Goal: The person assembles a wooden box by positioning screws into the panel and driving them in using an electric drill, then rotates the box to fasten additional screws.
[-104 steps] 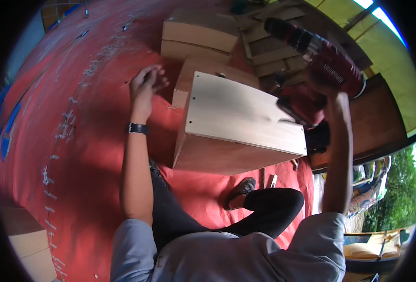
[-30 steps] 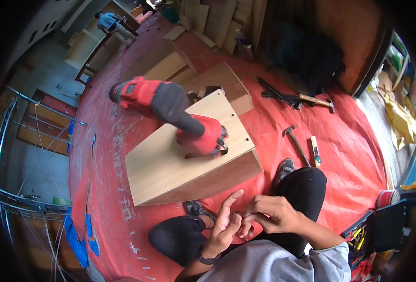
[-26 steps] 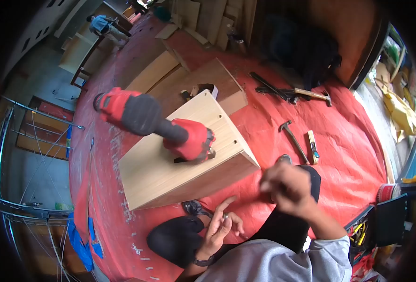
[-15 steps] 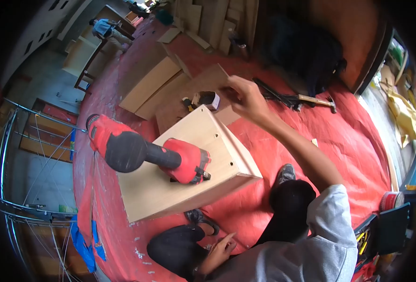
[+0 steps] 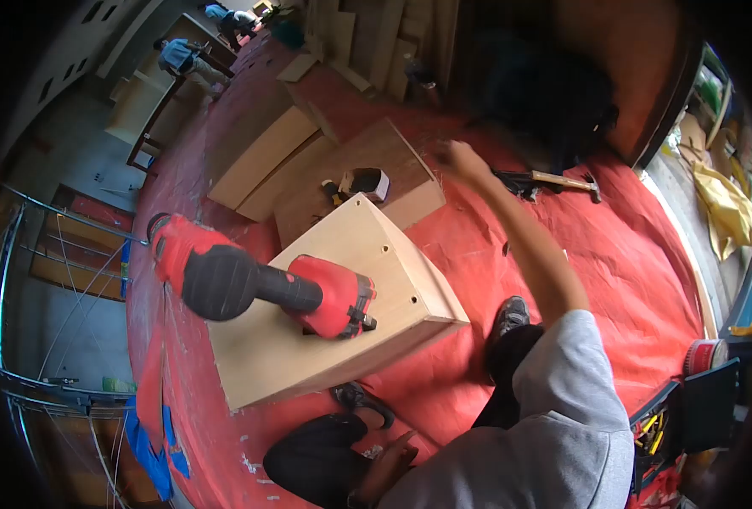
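Observation:
A pale wooden box (image 5: 308, 365) with dark screw holes along its top's edge rests before my crossed legs. On top of it stands a red and black cordless drill (image 5: 257, 284), untouched. My right hand (image 5: 465, 163) is stretched out beyond the box, above the red floor sheet, left of a wood-handled hammer (image 5: 563, 180); its fingers are bent and blurred. My left hand (image 5: 391, 462) is low by my lap, in shadow, forefinger out and other fingers curled in; what they hold is hidden. A small open container (image 5: 367, 184) sits on a panel behind the box.
More wooden boxes (image 5: 266, 161) stand behind, with boards (image 5: 384, 42) leaning farther back. An open toolbox (image 5: 652, 424) and a red-white tin (image 5: 704, 356) are at the right. Metal frames (image 5: 70, 386) stand at the left. Other people (image 5: 181, 58) are far off, upper left.
The drill, earlier in my right hand, now stands on the box. My hands were together a second ago; since then my right hand has reached forward, while my left stayed low.

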Demonstrator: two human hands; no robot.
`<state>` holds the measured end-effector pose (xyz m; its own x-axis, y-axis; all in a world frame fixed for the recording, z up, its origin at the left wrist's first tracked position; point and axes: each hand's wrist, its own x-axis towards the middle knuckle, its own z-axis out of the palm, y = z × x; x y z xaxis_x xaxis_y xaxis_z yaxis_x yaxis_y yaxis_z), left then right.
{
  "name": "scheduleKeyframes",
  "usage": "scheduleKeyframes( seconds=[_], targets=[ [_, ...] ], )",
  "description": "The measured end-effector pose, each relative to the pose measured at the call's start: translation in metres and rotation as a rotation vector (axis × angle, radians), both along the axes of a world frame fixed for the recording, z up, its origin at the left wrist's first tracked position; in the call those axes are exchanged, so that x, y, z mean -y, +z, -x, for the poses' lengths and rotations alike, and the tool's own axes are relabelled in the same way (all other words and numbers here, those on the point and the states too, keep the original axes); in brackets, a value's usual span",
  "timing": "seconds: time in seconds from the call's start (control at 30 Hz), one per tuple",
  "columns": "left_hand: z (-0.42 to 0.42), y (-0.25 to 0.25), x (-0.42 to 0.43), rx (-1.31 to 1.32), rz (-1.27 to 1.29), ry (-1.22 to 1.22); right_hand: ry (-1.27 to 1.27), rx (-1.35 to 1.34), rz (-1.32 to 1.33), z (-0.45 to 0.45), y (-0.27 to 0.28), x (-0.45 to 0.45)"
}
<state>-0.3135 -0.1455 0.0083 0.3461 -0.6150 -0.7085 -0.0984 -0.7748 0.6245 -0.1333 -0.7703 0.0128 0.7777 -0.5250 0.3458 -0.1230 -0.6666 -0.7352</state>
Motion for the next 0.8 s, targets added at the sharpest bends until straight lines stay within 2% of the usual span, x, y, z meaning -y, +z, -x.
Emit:
scheduleKeyframes(
  seconds=[0.03,0.07,0.1,0.13,0.17,0.2,0.27,0.3,0.33,0.37,0.43,0.47,0.5,0.53,0.57,0.63,0.7,0.8],
  targets=[
    [-0.002,-0.030,-0.017,-0.002,-0.013,-0.025,-0.046,0.031,0.040,0.028,-0.025,0.005],
    [0.002,-0.030,-0.014,0.036,-0.001,-0.048,-0.040,-0.095,0.073,0.057,-0.059,0.020],
    [0.007,-0.029,-0.011,0.075,0.011,-0.071,-0.034,-0.114,0.075,0.090,-0.103,0.031],
    [0.010,0.012,0.021,0.164,0.047,-0.083,-0.107,-0.173,0.041,0.137,-0.104,0.012],
    [0.013,0.037,0.038,0.262,0.082,-0.088,-0.017,-0.331,0.124,0.172,-0.138,0.018],
    [0.018,0.038,0.038,0.292,0.049,-0.091,-0.091,-0.263,0.030,0.211,-0.184,0.011],
    [0.023,0.016,0.024,0.283,0.056,-0.104,-0.043,-0.368,0.055,0.279,-0.236,-0.008],
    [0.027,0.009,0.016,0.271,0.055,-0.120,-0.240,-0.361,-0.681,0.300,-0.196,-0.042],
    [0.026,0.021,0.018,0.232,0.033,-0.163,-0.238,-0.377,-0.686,0.311,-0.182,-0.056],
    [0.028,0.020,0.015,0.300,0.095,-0.147,-0.239,-0.395,-0.697,0.318,-0.173,-0.064],
    [0.033,0.041,0.014,0.337,0.149,-0.038,-0.246,-0.277,-0.611,0.310,-0.155,-0.055],
    [0.035,0.035,0.005,0.488,0.278,0.012,-0.249,-0.221,-0.572,0.304,-0.147,-0.049],
    [0.036,0.067,0.013,0.471,0.315,0.185,-0.213,-0.092,-0.568,0.294,-0.136,-0.040],
    [0.032,0.080,0.009,0.600,0.254,0.192,-0.177,0.038,-0.566,0.279,-0.122,-0.030],
    [0.024,0.094,0.000,0.731,0.192,0.192,-0.171,0.094,-0.539,0.268,-0.072,-0.039],
    [0.007,0.134,-0.012,0.967,0.232,0.205,-0.110,0.250,-0.499,0.241,-0.010,-0.046],
    [-0.021,0.166,-0.031,1.062,0.255,0.316,-0.004,0.307,-0.401,0.233,0.076,-0.081],
    [-0.074,0.192,-0.069,1.234,0.303,0.537,0.113,0.345,-0.289,0.221,0.175,-0.148]
  ],
)
